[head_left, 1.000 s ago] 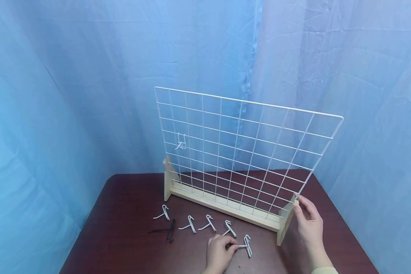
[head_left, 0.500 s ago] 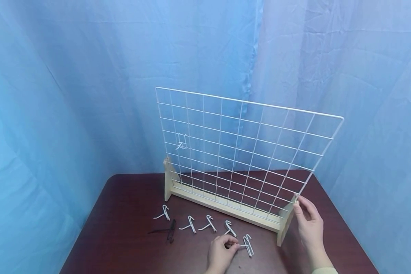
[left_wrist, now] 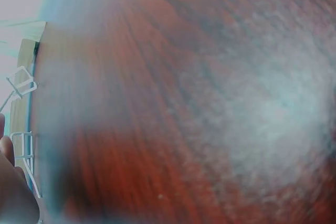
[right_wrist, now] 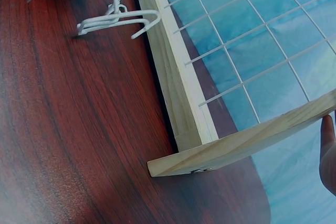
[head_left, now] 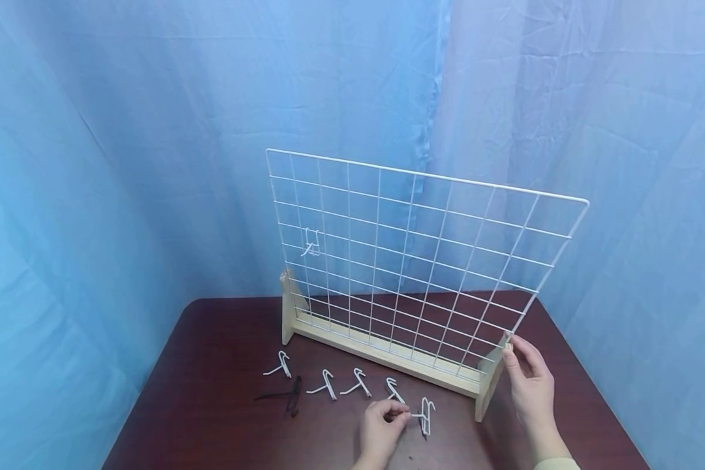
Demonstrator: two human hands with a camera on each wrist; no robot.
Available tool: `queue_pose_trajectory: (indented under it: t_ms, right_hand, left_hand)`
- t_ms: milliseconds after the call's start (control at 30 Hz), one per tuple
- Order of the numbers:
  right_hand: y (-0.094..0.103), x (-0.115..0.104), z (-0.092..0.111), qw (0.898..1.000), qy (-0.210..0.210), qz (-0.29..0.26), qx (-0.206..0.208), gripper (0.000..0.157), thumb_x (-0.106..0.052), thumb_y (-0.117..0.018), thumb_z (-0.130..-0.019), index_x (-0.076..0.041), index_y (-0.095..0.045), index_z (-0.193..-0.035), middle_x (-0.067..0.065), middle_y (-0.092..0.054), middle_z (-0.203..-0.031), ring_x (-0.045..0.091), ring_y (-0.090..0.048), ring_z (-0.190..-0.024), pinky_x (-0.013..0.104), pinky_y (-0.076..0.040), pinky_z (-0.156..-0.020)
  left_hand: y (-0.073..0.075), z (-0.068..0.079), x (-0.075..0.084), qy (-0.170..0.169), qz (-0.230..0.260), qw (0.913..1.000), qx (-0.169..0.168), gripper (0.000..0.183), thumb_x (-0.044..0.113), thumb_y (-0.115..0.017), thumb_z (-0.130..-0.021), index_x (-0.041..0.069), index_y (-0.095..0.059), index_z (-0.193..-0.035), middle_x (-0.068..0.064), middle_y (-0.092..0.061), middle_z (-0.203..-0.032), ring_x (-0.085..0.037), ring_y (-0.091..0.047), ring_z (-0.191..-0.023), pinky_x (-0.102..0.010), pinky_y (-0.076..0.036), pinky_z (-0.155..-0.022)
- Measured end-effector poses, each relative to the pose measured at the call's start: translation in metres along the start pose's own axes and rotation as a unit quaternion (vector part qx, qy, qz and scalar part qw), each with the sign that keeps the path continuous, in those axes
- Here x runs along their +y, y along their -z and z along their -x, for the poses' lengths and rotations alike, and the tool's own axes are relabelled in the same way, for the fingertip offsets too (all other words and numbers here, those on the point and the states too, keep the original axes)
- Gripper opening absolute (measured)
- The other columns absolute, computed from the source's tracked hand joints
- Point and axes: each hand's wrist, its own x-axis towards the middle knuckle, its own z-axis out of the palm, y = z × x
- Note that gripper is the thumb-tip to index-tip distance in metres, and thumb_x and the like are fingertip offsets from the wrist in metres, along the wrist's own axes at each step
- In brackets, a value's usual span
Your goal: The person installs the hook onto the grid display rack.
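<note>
Thumb and fingers of my left hand [head_left: 380, 432] pinch the straight prong of a white wire hook [head_left: 425, 416], low over the table in front of the rack. In the right wrist view the same hook [right_wrist: 118, 19] shows its bent ends turned toward the wooden base. My right hand [head_left: 531, 385] holds the top of the wooden right end piece [head_left: 489, 382], where the white wire grid [head_left: 408, 232] slots in; in the right wrist view only part of a finger [right_wrist: 328, 153] shows. One white hook [head_left: 311, 245] hangs on the grid's left side.
Several white hooks lie in a row before the rack, among them one hook [head_left: 358, 384] near the middle and one hook [head_left: 280, 365] at the left. A black hook [head_left: 294, 395] lies between. Blue curtains [head_left: 211, 130] stand behind the dark red table [head_left: 211, 365].
The pinched hook has tilted more upright and risen slightly, with my left hand shifting a little to the right. My right hand stays on the end piece.
</note>
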Motion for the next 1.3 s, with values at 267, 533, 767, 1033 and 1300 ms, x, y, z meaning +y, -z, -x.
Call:
queue_pose_trajectory:
  t_ms: [267,533,767,1033,1300]
  right_hand:
    - [-0.001,-0.002,0.001,1.0,0.0,0.015,0.003,0.033,0.007,-0.057,-0.096,0.009,-0.058,-0.129,-0.008,-0.059,-0.12,0.002,-0.058,-0.104,0.008,-0.047,-0.086]
    - [0.0,0.001,0.0,1.0,0.008,0.027,0.002,0.034,0.009,-0.057,-0.095,0.009,-0.057,-0.13,-0.011,-0.06,-0.119,0.002,-0.058,-0.104,0.008,-0.047,-0.086]
    - [-0.001,0.001,0.0,0.999,0.005,0.034,0.0,0.034,0.007,-0.057,-0.096,0.008,-0.057,-0.13,-0.011,-0.059,-0.12,0.002,-0.057,-0.106,0.008,-0.046,-0.087]
    - [-0.001,0.001,0.0,0.999,0.006,0.036,-0.002,0.034,0.006,-0.057,-0.097,0.007,-0.057,-0.131,-0.011,-0.059,-0.12,0.003,-0.057,-0.107,0.008,-0.045,-0.088]
    - [-0.001,0.001,0.0,0.999,0.01,0.043,0.0,0.033,0.007,-0.057,-0.096,0.008,-0.057,-0.13,-0.012,-0.059,-0.12,0.002,-0.057,-0.107,0.008,-0.045,-0.089]
  left_hand:
    - [0.001,-0.007,0.004,-0.033,-0.003,0.9991,0.026,0.016,-0.002,-0.084,-0.07,0.01,-0.076,-0.076,0.009,-0.068,-0.073,0.0,-0.054,-0.067,-0.02,-0.048,-0.059]
    - [0.007,-0.016,0.011,-0.042,0.008,0.9975,0.056,0.016,-0.001,-0.084,-0.071,0.011,-0.076,-0.077,0.008,-0.07,-0.073,-0.005,-0.058,-0.072,-0.023,-0.052,-0.063]
    - [0.017,-0.029,0.015,-0.017,0.018,0.9968,0.076,0.015,-0.002,-0.083,-0.072,0.009,-0.076,-0.079,0.006,-0.071,-0.073,-0.003,-0.057,-0.066,-0.02,-0.048,-0.059]
    - [0.031,-0.041,0.022,0.014,0.019,0.994,0.106,0.012,0.003,-0.083,-0.075,0.01,-0.076,-0.082,0.004,-0.072,-0.076,-0.007,-0.059,-0.067,-0.02,-0.049,-0.06]
    - [0.043,-0.052,0.03,0.022,0.035,0.991,0.128,0.011,0.001,-0.081,-0.077,0.007,-0.076,-0.083,-0.001,-0.073,-0.078,-0.008,-0.063,-0.07,-0.017,-0.05,-0.058]
